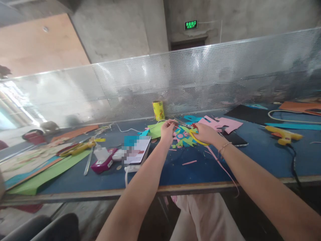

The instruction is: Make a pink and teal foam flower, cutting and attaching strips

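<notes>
My right hand (206, 133) is closed round the yellow handles of a pair of scissors (194, 136), whose blades reach left toward my left hand. My left hand (167, 129) pinches a thin strip of paper (175, 122) at the blade tips. A long pink paper strip (222, 166) trails from under my right hand down past the table edge. Both hands hover above a heap of cut pieces (183, 139) in green, pink and teal on the blue table (195, 170).
A yellow roll (158, 110) stands by the perforated metal screen (175, 80). Pink paper (225, 123), black sheet (247, 113), a yellow glue gun (283, 135) lie right. A phone-like device (136, 151), a purple object (101, 164) and green sheet (50, 172) lie left.
</notes>
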`<move>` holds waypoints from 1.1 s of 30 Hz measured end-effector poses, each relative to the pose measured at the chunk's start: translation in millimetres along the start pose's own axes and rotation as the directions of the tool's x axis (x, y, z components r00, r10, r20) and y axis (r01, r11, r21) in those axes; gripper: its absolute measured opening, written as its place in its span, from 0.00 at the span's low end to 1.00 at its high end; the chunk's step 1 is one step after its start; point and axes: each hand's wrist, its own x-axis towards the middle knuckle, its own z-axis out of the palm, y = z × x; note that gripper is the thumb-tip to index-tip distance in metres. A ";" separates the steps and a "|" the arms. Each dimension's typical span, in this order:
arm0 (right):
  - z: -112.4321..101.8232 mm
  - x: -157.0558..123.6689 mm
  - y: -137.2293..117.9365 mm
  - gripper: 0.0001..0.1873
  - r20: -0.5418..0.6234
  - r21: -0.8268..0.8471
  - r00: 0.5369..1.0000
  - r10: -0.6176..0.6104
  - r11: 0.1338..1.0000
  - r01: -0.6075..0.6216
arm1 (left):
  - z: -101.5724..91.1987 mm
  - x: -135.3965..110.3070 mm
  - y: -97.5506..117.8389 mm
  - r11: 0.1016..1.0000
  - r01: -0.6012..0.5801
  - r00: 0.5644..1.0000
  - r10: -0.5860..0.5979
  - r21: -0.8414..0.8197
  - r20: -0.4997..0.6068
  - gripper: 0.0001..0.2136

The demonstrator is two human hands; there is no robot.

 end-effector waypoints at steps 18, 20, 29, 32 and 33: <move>0.0 -0.3 -2.1 0.19 0.000 0.013 1.000 -0.016 1.000 0.016 | -1.5 3.5 -4.1 0.998 -0.063 0.998 0.062 0.020 0.018 0.02; 0.3 0.0 -1.8 0.19 0.006 0.011 1.000 -0.011 1.000 0.011 | -1.1 3.6 -5.0 0.998 -0.059 0.998 0.060 -0.017 0.025 0.03; -1.2 -0.6 -3.3 0.19 0.007 0.017 1.000 -0.016 1.000 0.016 | 0.1 0.8 -3.9 0.999 -0.024 1.000 0.025 -0.033 0.015 0.04; -0.1 -0.1 -1.8 0.18 0.013 0.018 0.999 -0.036 0.999 0.036 | -0.5 1.9 -4.6 0.999 -0.021 1.000 0.021 -0.037 0.017 0.04; 0.4 0.2 -1.2 0.18 0.012 0.019 0.999 -0.040 0.999 0.040 | -0.7 2.3 -5.0 0.999 -0.019 1.000 0.020 -0.042 0.018 0.04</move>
